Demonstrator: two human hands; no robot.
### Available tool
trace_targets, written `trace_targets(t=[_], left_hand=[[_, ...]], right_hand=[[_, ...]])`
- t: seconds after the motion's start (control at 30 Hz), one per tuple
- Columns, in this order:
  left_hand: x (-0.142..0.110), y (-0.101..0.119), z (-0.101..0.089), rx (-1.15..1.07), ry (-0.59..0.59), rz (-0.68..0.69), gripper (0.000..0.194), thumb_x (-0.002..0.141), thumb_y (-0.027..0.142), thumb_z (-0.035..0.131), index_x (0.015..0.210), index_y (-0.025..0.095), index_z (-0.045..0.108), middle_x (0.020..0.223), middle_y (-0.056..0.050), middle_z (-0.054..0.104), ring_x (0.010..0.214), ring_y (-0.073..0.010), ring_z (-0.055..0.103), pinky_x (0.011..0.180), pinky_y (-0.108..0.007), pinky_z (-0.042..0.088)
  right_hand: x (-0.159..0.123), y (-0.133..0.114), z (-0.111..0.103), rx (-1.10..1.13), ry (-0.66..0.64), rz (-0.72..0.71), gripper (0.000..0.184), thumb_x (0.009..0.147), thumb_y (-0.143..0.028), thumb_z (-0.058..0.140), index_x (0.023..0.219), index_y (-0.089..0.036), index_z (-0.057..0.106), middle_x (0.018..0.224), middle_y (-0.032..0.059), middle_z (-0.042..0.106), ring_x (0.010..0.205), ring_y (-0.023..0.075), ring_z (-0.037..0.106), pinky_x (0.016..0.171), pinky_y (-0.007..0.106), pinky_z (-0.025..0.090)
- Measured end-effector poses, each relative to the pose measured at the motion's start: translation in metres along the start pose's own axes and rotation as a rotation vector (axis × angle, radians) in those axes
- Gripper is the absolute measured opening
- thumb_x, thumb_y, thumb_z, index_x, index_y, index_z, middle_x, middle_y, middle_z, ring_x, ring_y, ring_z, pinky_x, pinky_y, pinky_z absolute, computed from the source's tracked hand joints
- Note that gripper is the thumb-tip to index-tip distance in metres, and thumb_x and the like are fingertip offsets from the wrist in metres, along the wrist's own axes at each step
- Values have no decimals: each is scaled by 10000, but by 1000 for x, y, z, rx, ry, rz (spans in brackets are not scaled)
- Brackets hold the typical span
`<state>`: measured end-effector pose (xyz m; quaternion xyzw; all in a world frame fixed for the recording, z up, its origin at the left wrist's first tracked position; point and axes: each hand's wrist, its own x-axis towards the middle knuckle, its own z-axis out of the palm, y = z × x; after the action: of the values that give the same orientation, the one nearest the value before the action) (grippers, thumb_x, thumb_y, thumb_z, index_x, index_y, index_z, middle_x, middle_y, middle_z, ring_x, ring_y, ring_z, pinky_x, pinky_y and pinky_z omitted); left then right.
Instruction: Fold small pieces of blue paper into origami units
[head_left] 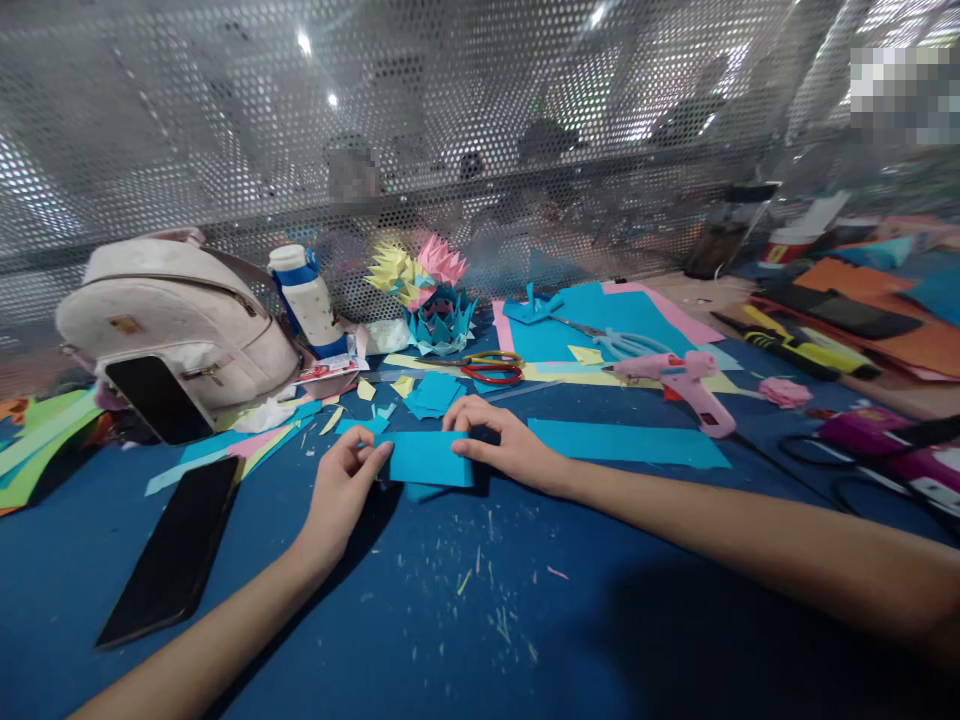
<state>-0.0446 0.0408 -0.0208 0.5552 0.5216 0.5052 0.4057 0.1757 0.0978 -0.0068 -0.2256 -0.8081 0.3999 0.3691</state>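
Observation:
A piece of blue paper [427,458] is held just above the table between my two hands. My left hand [341,485] pinches its left end between thumb and fingers. At the right end, my right hand [510,445] grips it with the thumb in front and the fingers behind. Behind the paper lies a small pile of cut blue pieces [435,394], beside scissors with red and yellow handles [491,366]. A long blue paper strip [630,442] lies right of my right hand. Folded paper flowers [441,318] in yellow, pink and blue stand farther back.
A pink glue gun [694,385] with a cable lies to the right, near light-blue-handled pliers or scissors [630,343]. Two phones [172,550], a pale backpack [172,310] and a bottle [306,300] are at left. A perforated metal panel [480,130] rises behind the table.

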Motion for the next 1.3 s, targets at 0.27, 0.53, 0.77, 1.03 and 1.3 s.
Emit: trace_targets(t=[0.27,0.53,0.77,1.03,1.3], left_hand=[[-20,15,8,582,-184,587,353,829,228,633,1149,221,483,1199,-78,575,1156,-241,504,1086,-473,231],[-20,11,9,484,-203,320,127,807,207,668,905,207,586,880,-7,630,854,-183,565,750,-286,435],[-13,13,9,357,-211,247,54,819,171,635,857,208,642,843,11,633,808,-153,564,744,-257,411],[-10,9,9,259,-223,100,55,807,233,629,796,189,659,808,-9,665,788,-177,587,730,-270,423],[-10,10,10,235,-232,60,94,794,268,632,782,180,663,793,-20,666,774,-185,585,708,-271,427]], right_hand=[[-7,-11,18,133,-159,203,178,849,-312,601,825,-145,659,786,11,637,740,134,556,695,237,426],[-9,-10,20,64,-222,207,156,848,-266,602,897,-135,671,763,2,618,676,110,521,621,208,396],[-8,-9,22,87,-186,256,145,856,-246,573,888,-129,651,761,13,608,674,113,509,613,217,397],[-9,-13,21,58,-199,239,121,854,-236,572,872,-138,639,755,6,601,667,111,500,603,213,384],[-8,-12,22,97,-221,215,88,859,-200,556,865,-136,615,749,-5,574,664,102,482,605,209,373]])
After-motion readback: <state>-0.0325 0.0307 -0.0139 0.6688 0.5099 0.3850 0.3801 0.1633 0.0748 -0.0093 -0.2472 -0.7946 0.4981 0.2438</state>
